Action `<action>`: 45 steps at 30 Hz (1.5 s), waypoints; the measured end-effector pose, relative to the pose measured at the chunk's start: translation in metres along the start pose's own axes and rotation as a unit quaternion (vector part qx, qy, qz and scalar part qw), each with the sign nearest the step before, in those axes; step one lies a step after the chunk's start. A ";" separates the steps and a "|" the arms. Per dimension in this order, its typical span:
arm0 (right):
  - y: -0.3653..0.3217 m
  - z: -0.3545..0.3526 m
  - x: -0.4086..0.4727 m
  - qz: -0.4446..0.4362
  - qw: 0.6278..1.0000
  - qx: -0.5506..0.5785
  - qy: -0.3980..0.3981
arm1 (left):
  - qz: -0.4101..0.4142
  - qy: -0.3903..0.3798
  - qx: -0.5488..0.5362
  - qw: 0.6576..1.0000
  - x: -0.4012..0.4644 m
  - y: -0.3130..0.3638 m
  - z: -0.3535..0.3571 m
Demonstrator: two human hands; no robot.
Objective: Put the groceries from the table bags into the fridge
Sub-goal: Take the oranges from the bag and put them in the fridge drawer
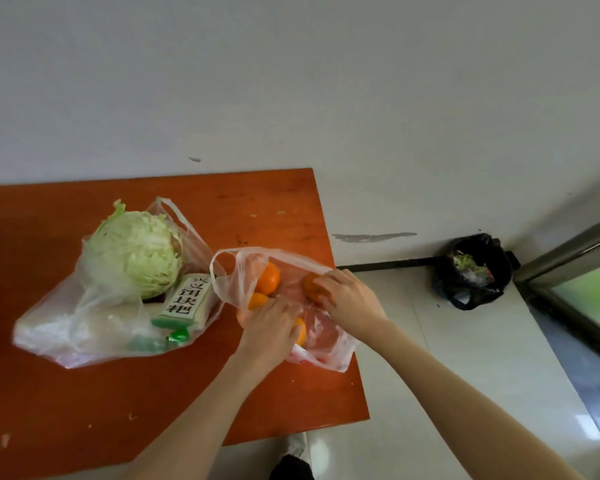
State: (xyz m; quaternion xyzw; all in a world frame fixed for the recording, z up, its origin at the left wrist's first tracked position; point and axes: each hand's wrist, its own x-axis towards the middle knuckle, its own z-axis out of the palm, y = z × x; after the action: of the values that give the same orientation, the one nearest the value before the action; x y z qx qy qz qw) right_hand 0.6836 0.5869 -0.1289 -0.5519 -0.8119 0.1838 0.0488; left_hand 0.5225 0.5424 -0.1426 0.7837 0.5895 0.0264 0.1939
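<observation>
Two thin plastic bags lie on an orange-brown table point(84, 393). The left bag point(66, 327) holds a pale green cabbage point(136, 251), a white and green carton point(186, 299) and green packets. The right bag point(323, 348), pinkish, sits at the table's right edge and holds several oranges. One orange point(267, 278) rests near the bag's mouth. My left hand point(271, 327) is closed over oranges inside this bag. My right hand point(350, 303) grips another orange point(312, 287) at the bag's far side.
A white wall rises behind the table. To the right, a black-lined waste bin point(473, 271) with scraps stands on the pale tiled floor by a metal door frame point(568, 254). My foot shows below the table's front edge. No fridge is in sight.
</observation>
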 end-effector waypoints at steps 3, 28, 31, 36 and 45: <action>0.015 0.008 0.021 0.018 0.998 -0.016 -0.058 | -0.037 -0.058 0.017 0.997 0.007 -0.006 0.005; 0.026 0.016 0.020 0.050 0.993 0.091 -0.064 | -0.057 -0.124 -0.090 0.986 0.014 -0.015 -0.009; 0.013 -0.003 -0.006 0.102 0.977 0.189 0.005 | -0.059 -0.081 -0.171 0.980 0.007 -0.015 -0.023; -0.007 -0.023 -0.070 0.203 0.942 0.239 0.117 | 0.011 -0.022 -0.215 0.976 -0.009 -0.006 -0.040; -0.057 0.006 -0.224 0.368 0.873 0.242 0.208 | 0.172 -0.073 -0.218 0.958 -0.082 0.038 -0.024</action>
State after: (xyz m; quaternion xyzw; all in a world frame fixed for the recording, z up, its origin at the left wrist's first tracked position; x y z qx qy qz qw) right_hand 0.7184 0.3620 -0.0868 -0.8071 -0.4514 0.2602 0.2779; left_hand 0.5254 0.4636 -0.0926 0.8119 0.4096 0.1302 0.3950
